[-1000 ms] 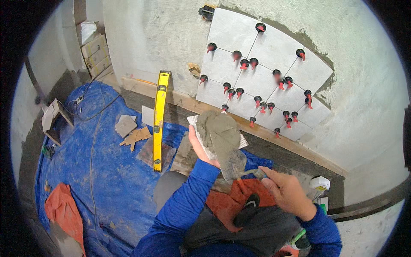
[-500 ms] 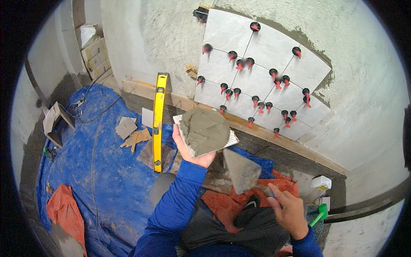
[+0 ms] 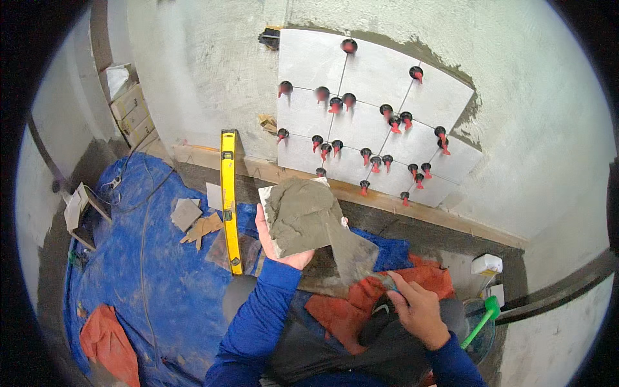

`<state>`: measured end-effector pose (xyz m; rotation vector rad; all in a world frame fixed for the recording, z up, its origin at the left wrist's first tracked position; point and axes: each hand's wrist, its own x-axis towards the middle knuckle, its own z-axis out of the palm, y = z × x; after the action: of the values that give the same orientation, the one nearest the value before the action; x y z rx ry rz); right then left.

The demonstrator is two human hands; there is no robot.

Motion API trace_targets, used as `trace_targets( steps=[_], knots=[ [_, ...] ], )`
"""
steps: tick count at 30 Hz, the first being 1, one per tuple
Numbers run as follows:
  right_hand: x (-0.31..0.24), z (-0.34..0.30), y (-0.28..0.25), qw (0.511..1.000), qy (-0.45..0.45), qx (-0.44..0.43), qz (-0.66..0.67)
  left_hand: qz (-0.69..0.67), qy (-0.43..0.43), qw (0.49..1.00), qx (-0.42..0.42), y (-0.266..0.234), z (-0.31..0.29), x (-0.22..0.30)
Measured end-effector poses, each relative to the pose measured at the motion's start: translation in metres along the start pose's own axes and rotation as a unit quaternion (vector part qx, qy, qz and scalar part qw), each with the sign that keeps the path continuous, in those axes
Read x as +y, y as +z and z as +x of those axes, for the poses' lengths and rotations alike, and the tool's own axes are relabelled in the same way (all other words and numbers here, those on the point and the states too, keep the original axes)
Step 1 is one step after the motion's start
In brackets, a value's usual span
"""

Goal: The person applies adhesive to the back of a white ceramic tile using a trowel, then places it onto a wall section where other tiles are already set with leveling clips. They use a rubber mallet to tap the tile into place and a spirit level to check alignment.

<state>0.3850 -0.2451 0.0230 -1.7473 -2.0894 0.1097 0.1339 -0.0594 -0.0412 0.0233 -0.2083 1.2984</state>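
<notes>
My left hand point(image 3: 298, 259) carries a tile point(image 3: 265, 193) from below, its upper face heaped with grey mortar point(image 3: 300, 213). The fingers wrap the tile's left and lower edges. In my right hand point(image 3: 418, 308) is the handle of a trowel point(image 3: 353, 255), whose flat blade is smeared grey. The blade's tip rests against the right side of the mortar. Beyond my hands, light grey tiles point(image 3: 371, 77) cover part of the wall, with black and red tile levelling clips point(image 3: 365, 156) at their joints.
A yellow spirit level point(image 3: 228, 193) stands upright left of my hands. Blue tarp point(image 3: 129, 258) covers the floor, with tile offcuts point(image 3: 186, 214) and cardboard on it. Orange cloth point(image 3: 425, 274) lies by my legs. At the right are a white container point(image 3: 486, 264) and a green-handled brush point(image 3: 480, 322).
The trowel has moved up and left, from beside the tile to touching the mortar. The view has shifted, so the wall tiles sit further left.
</notes>
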Motion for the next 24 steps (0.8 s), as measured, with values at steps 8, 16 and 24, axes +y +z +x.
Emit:
trace_targets(
  steps=[8,16,24],
  knots=[
    [0.006,0.015,-0.072,0.998,-0.038,0.011,0.047,0.036,-0.054,0.989,-0.131,0.005,-0.001,0.005],
    [0.02,0.057,-0.099,0.994,-0.109,-0.026,0.017,0.032,-0.109,0.993,-0.01,0.006,-0.005,-0.011],
    [0.06,0.042,-0.096,0.987,-0.073,-0.131,0.049,0.051,-0.11,0.993,-0.001,0.007,-0.014,-0.01]
  ],
)
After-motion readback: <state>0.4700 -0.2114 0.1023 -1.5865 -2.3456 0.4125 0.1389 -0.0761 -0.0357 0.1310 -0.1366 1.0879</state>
